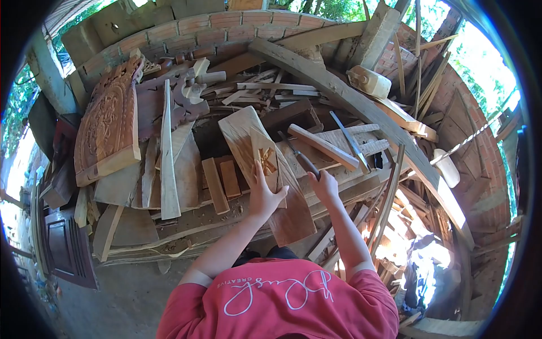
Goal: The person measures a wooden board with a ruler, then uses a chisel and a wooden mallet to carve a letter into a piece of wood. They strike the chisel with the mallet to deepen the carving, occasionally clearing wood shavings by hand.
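Note:
My left hand [264, 196] grips a narrow piece of pale wood [260, 141] with a dark pattern on its face, thumb on the right edge and fingers on the left. Under that piece lies a wide, smooth wooden board [293, 219], slanting across the bench. To the right, my right hand [326, 188] is closed round the dark handle of a slim tool [306, 163]. Its narrow blade points up and left, close beside the pale piece; its exact kind cannot be made out. Beyond it rest a rounded wooden bar [323, 147] and a long metal-bladed tool [349, 139].
Wooden offcuts [214, 183] and a long strip [168, 152] lie left on the bench. A carved panel [110, 121] leans behind them. One long beam [361, 101] crosses the back right, near a plastic jug [369, 81]. A brick wall [226, 25] curves behind.

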`<state>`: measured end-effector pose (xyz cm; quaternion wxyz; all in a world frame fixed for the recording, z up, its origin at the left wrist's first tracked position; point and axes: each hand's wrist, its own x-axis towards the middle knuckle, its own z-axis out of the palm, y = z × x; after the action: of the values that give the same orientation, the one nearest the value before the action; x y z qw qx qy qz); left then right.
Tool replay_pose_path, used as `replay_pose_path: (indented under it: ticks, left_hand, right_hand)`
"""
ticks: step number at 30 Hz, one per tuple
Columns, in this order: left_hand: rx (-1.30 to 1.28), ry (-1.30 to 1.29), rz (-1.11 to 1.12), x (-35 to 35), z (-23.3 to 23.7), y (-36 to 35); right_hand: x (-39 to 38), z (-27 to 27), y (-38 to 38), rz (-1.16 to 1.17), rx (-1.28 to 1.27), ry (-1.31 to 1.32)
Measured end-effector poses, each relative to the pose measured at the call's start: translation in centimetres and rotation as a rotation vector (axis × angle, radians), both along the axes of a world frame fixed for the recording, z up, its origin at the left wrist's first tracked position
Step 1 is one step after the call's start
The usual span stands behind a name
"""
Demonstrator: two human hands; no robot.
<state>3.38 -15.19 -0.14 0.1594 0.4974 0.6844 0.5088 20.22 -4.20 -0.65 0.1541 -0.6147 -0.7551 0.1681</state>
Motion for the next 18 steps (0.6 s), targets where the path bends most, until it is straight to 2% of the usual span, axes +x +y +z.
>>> replay_pose_path:
  ticks: [5,7,9,11,12,14,15,17,18]
  left_hand:
    - [0.012,0.014,0.012,0.0,-0.3,0.1]
    - [0.015,-0.007,0.009,-0.1,-0.3,0.0]
    - [0.006,-0.009,-0.002,-0.1,-0.2,-0.1]
    - [-0.03,-0.02,0.004,-0.1,0.2,-0.3]
    - [-0.063,-0.027,0.005,-0.1,0.4,-0.3]
    - [-0.059,-0.023,0.01,-0.1,0.4,-0.3]
    - [-0.058,-0.017,0.01,-0.1,0.3,-0.3]
    - [-0.052,-0.009,0.012,-0.1,0.2,-0.3]
    - [-0.043,0.004,0.011,-0.1,0.1,-0.3]
  right_hand:
    - [0.1,2.7,-0.1,0.01,-0.022,0.089]
    - [0.1,4.1,-0.2,0.024,0.092,0.239]
    - [0.0,6.7,-0.4,0.016,0.141,0.245]
    - [-0.2,9.7,-0.7,-0.024,0.383,0.409]
    - [-0.1,10.6,-0.6,-0.02,0.383,0.408]
    - [0.1,12.1,-0.3,0.116,0.673,0.664]
    - [-0.1,12.7,-0.4,0.119,0.67,0.661]
    - [-1.1,13.8,-0.6,0.239,0.712,1.135]
    - [-1.7,14.1,-0.5,0.134,0.645,1.234]
